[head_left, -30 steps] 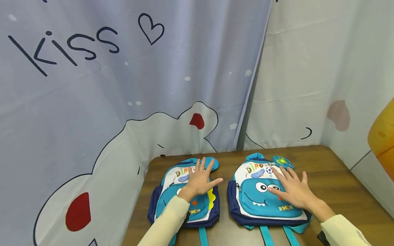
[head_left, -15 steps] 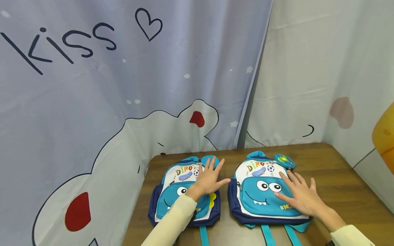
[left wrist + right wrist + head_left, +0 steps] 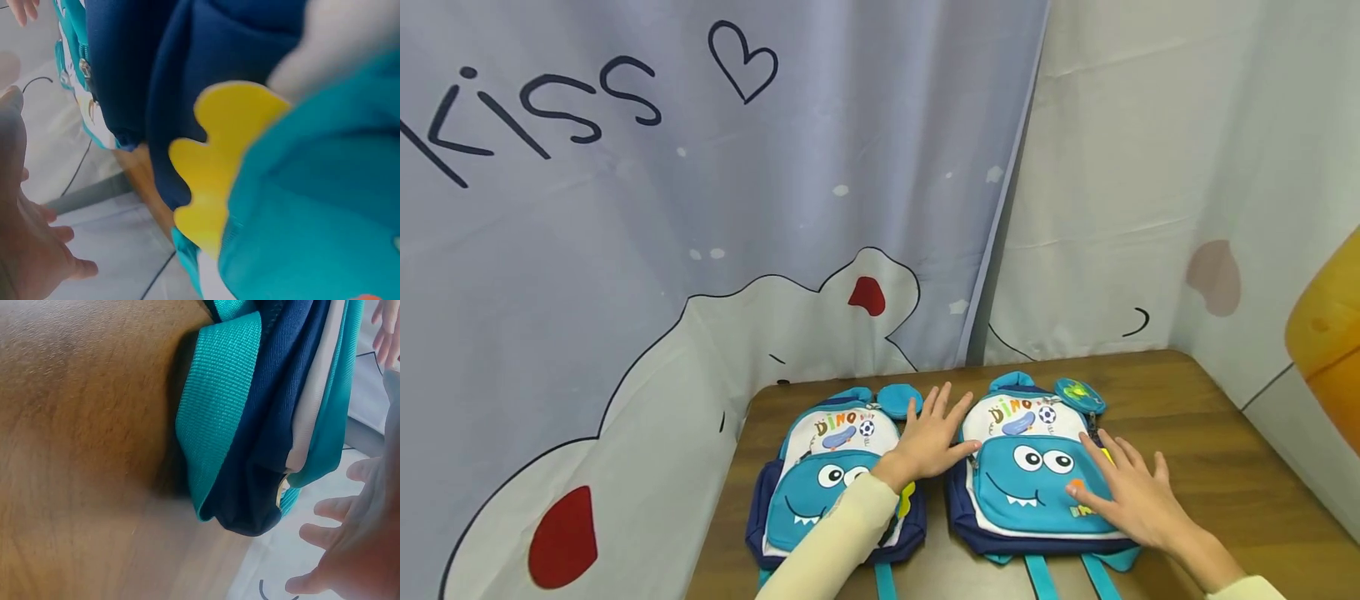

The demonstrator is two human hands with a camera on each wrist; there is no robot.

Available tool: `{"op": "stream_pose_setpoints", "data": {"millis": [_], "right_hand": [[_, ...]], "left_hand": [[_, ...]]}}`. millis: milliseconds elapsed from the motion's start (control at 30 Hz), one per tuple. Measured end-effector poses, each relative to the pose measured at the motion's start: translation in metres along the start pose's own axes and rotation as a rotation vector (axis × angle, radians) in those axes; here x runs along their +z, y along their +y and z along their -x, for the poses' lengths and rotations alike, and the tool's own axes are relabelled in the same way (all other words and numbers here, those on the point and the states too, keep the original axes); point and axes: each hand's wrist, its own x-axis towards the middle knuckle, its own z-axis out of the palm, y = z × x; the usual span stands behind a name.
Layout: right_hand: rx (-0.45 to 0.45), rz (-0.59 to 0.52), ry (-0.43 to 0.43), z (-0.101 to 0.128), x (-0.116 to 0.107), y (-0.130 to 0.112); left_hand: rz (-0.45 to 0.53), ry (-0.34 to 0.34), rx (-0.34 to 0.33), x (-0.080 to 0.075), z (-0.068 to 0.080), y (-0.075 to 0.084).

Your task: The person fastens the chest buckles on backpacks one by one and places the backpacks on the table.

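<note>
Two matching child's backpacks with smiling dinosaur faces lie side by side, the left backpack (image 3: pixel 797 504) and the right backpack (image 3: pixel 1015 504). My left hand (image 3: pixel 928 446), fingers spread, reaches across the left one and overlaps the gap between them in the head view. A yellow scalloped trim (image 3: pixel 228 156) on the left backpack fills the middle of the left wrist view. Over the right backpack's lower right side hovers my right hand (image 3: pixel 1142 504), its fingers straight. The right wrist view shows that bag's teal strap (image 3: pixel 222 400) and navy side beside the hand. Neither hand holds anything.
Both bags rest on a brown wooden table (image 3: pixel 1180 400). A round teal pouch (image 3: pixel 900 402) hangs at the left bag's top, and another round pouch (image 3: pixel 1080 395) at the right one's. Teal straps stretch towards the front edge. A printed curtain (image 3: pixel 820 208) hangs behind.
My left hand has moved right, from over the left backpack's front towards the gap between the bags. My right hand has shifted slightly down and right across its bag. The head view has turned slightly.
</note>
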Motion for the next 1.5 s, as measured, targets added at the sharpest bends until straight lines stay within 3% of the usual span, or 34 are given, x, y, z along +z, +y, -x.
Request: {"op": "stream_pose_setpoints", "data": {"millis": [367, 700, 933, 1267, 1500], "right_hand": [[0.026, -0.031, 0.001, 0.006, 0.002, 0.002], [0.066, -0.057, -0.003, 0.015, 0.011, 0.007], [0.097, -0.055, -0.018, 0.019, 0.013, 0.007], [0.093, -0.072, 0.070, 0.020, 0.017, 0.011], [0.144, -0.071, 0.053, 0.028, 0.019, 0.016]], "left_hand": [[-0.006, -0.009, 0.035, 0.002, -0.013, 0.015], [-0.022, -0.074, 0.073, 0.012, -0.042, 0.040], [-0.053, -0.102, 0.064, 0.022, -0.058, 0.046], [-0.102, -0.108, 0.117, 0.022, -0.069, 0.057], [-0.108, -0.163, 0.179, 0.026, -0.079, 0.074]]}}
